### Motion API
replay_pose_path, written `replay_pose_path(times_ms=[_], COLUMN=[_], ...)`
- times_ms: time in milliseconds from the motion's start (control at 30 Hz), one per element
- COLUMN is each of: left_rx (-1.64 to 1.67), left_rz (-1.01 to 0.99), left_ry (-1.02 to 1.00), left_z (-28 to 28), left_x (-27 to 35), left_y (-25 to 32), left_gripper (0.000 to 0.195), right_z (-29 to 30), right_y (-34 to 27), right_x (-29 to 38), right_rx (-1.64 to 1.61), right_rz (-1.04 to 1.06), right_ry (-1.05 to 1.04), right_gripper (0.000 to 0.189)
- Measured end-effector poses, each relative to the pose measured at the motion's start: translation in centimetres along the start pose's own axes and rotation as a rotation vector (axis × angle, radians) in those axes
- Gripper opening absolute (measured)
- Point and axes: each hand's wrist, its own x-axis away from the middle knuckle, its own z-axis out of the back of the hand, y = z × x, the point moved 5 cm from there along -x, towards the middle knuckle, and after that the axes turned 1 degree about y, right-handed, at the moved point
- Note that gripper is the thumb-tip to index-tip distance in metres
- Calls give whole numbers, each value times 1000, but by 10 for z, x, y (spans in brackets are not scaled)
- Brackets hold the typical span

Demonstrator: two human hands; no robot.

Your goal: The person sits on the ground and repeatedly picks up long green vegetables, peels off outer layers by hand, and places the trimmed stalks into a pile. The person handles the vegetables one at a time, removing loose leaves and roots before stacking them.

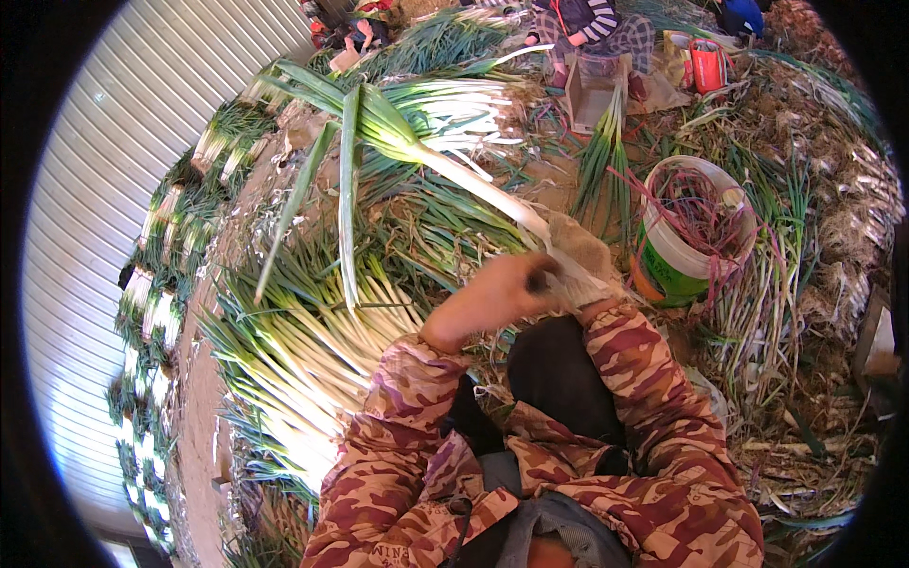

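A long green onion (490, 188) slants up and left before me, its white shank towards my hands and its green leaves spread out and drooping. My right hand (581, 248), in a worn pale glove, is closed around the root end of this onion. My left hand (490, 291) is bare and blurred, with its fingers curled close to the same end. Loose pale outer skin (586, 280) hangs between the hands; motion blur hides whether the left fingers grip it. Left of my knees lies a thick row of green onions (319, 355) with white shanks.
A bucket (657, 259) of pink twine stands at right. Beyond sits another person (593, 28) behind a wooden frame (593, 106). More onions (469, 110) lie ahead, bundles (167, 220) line the corrugated wall (92, 234), and stripped plant waste (817, 270) is heaped right.
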Motion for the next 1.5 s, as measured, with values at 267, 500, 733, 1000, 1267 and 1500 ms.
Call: replay_pose_path(times_ms=[267,500,733,1000,1267,1500], left_rx=[953,1180,910,915,1244,1686], left_rz=[168,-61,77,-39,-207,-252], left_ry=[772,323,745,1195,1016,841], left_z=[71,75,90,72,77,82], left_x=[-20,-11,-13,-26,-38,-44], left_y=[-73,-55,-66,-64,-48,-49], left_gripper=[47,33,30,48,37,30], right_z=[36,-2,-15,-3,9,24], right_y=[-21,-18,-12,-20,-13,-22], right_x=[-24,14,17,6,0,-7], right_rx=[-188,-749,-615,-344,-271,-211], right_rz=[-174,111,28,-109,-188,-90], right_ry=[-79,-448,-252,-364,-288,-201], right_gripper=[31,35,31,38,35,45])
